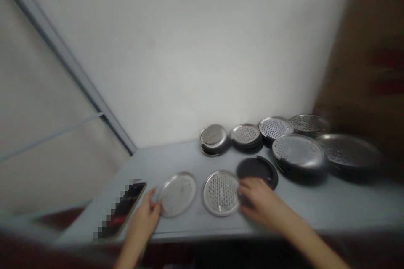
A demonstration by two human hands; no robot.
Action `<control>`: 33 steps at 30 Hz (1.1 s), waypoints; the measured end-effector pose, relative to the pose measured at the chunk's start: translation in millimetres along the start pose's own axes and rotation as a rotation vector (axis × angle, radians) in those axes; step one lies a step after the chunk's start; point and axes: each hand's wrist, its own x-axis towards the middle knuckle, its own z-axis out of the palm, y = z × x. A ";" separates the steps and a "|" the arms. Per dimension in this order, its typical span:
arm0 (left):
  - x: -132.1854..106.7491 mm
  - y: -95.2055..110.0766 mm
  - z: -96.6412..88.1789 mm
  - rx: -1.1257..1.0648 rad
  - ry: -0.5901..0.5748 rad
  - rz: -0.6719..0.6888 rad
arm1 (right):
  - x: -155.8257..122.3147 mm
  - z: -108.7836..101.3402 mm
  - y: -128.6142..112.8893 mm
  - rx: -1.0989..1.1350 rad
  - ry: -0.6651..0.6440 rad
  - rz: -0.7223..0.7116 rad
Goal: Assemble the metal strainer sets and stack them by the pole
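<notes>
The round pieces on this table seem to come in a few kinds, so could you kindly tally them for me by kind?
Single perforated metal plates: 2
Stacks of perforated metal plates: 6
Dark solid disc: 1
Total: 9
</notes>
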 end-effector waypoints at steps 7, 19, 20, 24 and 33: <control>20.0 10.3 -11.6 -0.526 -0.175 -0.238 | 7.5 10.5 11.0 0.065 0.038 -0.031; 13.7 38.3 -23.7 -0.571 -0.205 -0.251 | 15.9 22.2 17.5 0.048 0.057 -0.054; 13.0 39.2 -22.0 -0.579 -0.196 -0.237 | 15.6 21.7 16.7 0.042 0.060 -0.054; 11.3 45.9 -18.9 -0.640 -0.148 -0.234 | 14.0 19.9 13.4 0.032 0.070 -0.053; -10.7 86.1 -20.8 -0.519 0.062 0.064 | 12.6 15.8 13.0 0.064 0.048 -0.060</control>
